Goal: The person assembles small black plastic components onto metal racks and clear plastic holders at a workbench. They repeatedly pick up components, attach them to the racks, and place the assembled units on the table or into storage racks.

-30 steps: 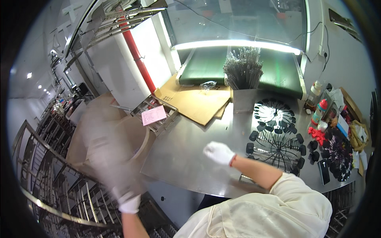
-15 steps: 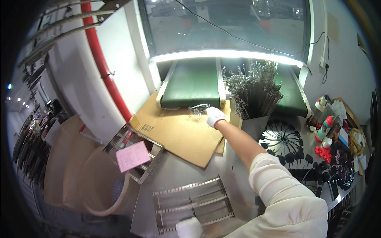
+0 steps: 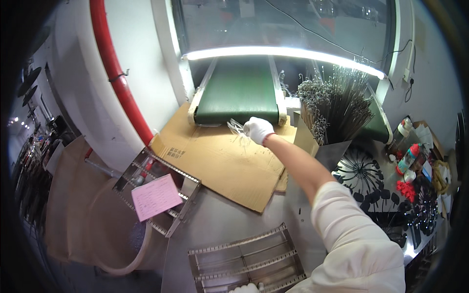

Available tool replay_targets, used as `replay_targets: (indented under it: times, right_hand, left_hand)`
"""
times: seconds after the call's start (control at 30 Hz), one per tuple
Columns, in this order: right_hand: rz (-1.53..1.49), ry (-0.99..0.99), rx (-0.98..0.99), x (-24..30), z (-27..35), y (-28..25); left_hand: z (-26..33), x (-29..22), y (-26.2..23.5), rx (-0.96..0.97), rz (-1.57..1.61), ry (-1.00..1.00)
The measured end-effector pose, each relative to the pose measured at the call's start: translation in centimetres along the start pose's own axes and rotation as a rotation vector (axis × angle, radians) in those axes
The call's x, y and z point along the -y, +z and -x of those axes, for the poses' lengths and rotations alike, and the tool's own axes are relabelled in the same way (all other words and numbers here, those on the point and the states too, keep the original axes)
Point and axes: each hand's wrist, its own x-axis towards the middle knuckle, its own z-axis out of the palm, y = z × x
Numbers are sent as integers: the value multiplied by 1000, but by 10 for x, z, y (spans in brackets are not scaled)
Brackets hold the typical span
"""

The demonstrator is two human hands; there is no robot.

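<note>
My right hand [image 3: 258, 130], in a white glove with a red cuff edge, reaches to the front end of a green conveyor belt [image 3: 237, 93]. Its fingers are closed on thin pale looped pieces [image 3: 237, 128], blurred, that stick out on the left above a flat cardboard sheet [image 3: 220, 166]. Only the gloved fingers of my left hand [image 3: 246, 288] show at the bottom edge, curled over the near rail of a slotted metal rack [image 3: 244, 266]. The rest of that hand is cut off.
A second rack [image 3: 190, 195] with a pink paper [image 3: 156, 197] lies at left, beside a large tan tub [image 3: 141, 256]. Upright wire hooks [image 3: 334, 105] crowd a bin at right. Beyond are black parts [image 3: 360, 166], bottles [image 3: 408, 158] and a red bundle [image 3: 405, 190]. A light tube [image 3: 288, 51] spans the back.
The view has shifted. My right hand remains at the belt's front end, its fingers now more curled, and the pieces beside it have changed position. My left hand sits lower, nearly out of view.
</note>
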Motion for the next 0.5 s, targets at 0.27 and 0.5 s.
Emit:
replay_targets:
  times: [0.27,0.5]
  right_hand:
    - [-115,-502,-570,131,165,-242]
    - [154,-659,-710,158,239,-335]
  left_hand:
    - [-1,0,-5,114,106,-5]
    - [0,-15,-72,191,-17,203]
